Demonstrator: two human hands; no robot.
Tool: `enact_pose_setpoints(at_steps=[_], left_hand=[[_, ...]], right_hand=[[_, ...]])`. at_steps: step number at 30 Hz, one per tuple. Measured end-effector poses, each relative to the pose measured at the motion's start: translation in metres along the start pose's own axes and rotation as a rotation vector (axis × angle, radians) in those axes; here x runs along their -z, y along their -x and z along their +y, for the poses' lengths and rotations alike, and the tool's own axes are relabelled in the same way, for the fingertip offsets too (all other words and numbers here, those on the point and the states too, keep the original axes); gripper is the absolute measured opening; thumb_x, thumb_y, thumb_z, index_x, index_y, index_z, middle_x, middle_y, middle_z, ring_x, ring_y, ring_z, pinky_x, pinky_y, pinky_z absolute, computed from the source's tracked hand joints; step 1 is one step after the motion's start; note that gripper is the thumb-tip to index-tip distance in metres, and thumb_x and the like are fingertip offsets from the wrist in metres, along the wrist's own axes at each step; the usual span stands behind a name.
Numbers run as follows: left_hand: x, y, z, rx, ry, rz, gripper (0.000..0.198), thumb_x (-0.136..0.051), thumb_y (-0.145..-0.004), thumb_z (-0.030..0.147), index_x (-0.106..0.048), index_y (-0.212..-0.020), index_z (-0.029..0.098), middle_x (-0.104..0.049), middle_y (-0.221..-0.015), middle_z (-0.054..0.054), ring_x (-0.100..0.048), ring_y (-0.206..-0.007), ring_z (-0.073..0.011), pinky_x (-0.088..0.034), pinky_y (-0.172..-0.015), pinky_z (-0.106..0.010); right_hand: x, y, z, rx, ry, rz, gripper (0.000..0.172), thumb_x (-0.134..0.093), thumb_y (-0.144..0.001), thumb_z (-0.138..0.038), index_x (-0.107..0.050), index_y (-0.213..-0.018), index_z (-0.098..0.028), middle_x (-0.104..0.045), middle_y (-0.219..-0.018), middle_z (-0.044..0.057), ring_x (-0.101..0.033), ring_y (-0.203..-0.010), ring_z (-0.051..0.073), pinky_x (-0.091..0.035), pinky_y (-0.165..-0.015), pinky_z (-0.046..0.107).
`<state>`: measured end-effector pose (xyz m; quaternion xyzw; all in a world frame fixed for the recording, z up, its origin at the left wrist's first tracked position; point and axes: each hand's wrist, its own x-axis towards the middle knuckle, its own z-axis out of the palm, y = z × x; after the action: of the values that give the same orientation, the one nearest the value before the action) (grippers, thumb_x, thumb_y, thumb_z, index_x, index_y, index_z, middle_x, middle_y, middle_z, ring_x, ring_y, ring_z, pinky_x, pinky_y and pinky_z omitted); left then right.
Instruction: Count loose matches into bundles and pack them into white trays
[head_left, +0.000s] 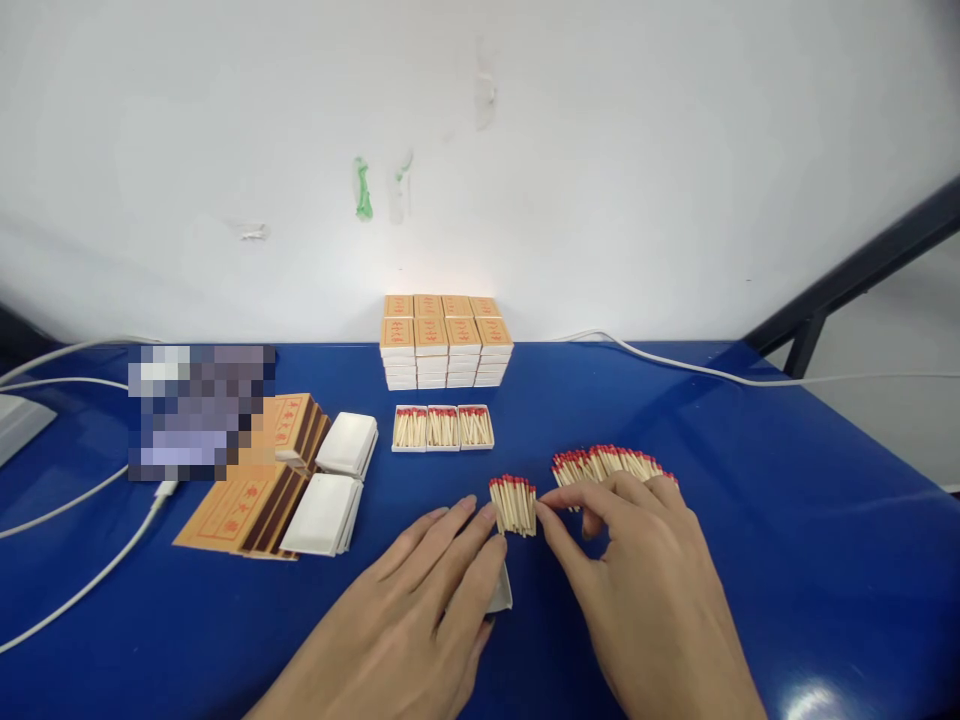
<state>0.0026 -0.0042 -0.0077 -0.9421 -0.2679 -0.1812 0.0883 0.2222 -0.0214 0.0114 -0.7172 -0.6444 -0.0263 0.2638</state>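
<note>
Blue table [750, 560], stacked matchboxes [446, 340], white cable [675, 367] — left hand [427, 600] half-hiding tray [502, 594]

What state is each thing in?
Small red-tipped wooden match bunch: loose, gathered.
Larger red-tipped wooden match pile: loose, partly hidden.
White item beneath left hand: mostly hidden, unclear.
Three small white cardboard trays: open, holding matches.
Stacked orange cardboard matchboxes: look shut.
Orange rectangular cardboard sleeves: piled, overlapping.
White rectangular cardboard pieces: two stacks.
White cables: loosely trailing.

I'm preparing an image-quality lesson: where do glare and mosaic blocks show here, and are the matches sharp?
Head view: glare on the blue table, bottom right; head view: mosaic patch at left; head view: matches look fairly sharp.
</note>
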Motion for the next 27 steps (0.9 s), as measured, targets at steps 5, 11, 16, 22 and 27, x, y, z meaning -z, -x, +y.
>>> enact_pose_setpoints(at_steps=[5, 11, 16, 22, 27], left_hand=[[0.0, 0.0, -0.001, -0.005, -0.014, 0.0, 0.052, -0.041, -0.109, 0.012, -0.055, -0.159, 0.007, -0.058, -0.165, -0.014, -0.06, -0.15, -0.0304, -0.058, -0.118, -0.044], [0.0, 0.001, -0.001, -0.018, -0.001, -0.015, 0.048, -0.045, -0.108, 0.013, -0.06, -0.153, 0.008, -0.062, -0.162, -0.015, -0.06, -0.15, -0.032, -0.059, -0.117, -0.046], [-0.001, 0.002, 0.0, -0.002, 0.013, -0.001, 0.047, -0.045, -0.107, 0.011, -0.06, -0.152, 0.008, -0.063, -0.16, -0.017, -0.06, -0.15, -0.0325, -0.06, -0.116, -0.046], [-0.001, 0.002, 0.0, -0.015, 0.02, -0.013, 0.049, -0.045, -0.106, 0.01, -0.059, -0.154, 0.007, -0.062, -0.161, -0.02, -0.06, -0.15, -0.0346, -0.06, -0.115, -0.047], [-0.002, 0.003, -0.001, -0.012, 0.033, -0.005, 0.049, -0.047, -0.106, 0.009, -0.059, -0.154, 0.007, -0.062, -0.161, -0.02, -0.059, -0.151, -0.0353, -0.06, -0.116, -0.049]], right_hand=[[0.002, 0.0, 0.006, 0.005, -0.051, -0.025, 0.023, -0.062, -0.105, -0.036, -0.078, -0.093, -0.026, -0.072, -0.087, 0.005, -0.059, -0.089, 0.028, -0.044, -0.088, 0.047], [0.005, -0.001, 0.012, 0.011, 0.141, 0.09, 0.033, -0.054, -0.108, -0.041, -0.081, -0.098, -0.024, -0.073, -0.092, 0.011, -0.054, -0.089, 0.033, -0.042, -0.082, 0.049], [0.005, 0.001, 0.011, 0.053, 0.233, 0.101, 0.035, -0.052, -0.108, -0.038, -0.081, -0.094, -0.024, -0.071, -0.087, 0.012, -0.052, -0.086, 0.033, -0.039, -0.077, 0.046], [0.009, 0.005, 0.009, 0.097, 0.262, 0.111, 0.036, -0.048, -0.108, -0.036, -0.076, -0.088, -0.024, -0.07, -0.08, 0.011, -0.052, -0.084, 0.033, -0.035, -0.074, 0.045], [0.01, 0.004, 0.007, 0.1, 0.295, 0.108, 0.034, -0.05, -0.107, -0.034, -0.077, -0.088, -0.023, -0.07, -0.08, 0.011, -0.053, -0.086, 0.035, -0.034, -0.074, 0.045]])
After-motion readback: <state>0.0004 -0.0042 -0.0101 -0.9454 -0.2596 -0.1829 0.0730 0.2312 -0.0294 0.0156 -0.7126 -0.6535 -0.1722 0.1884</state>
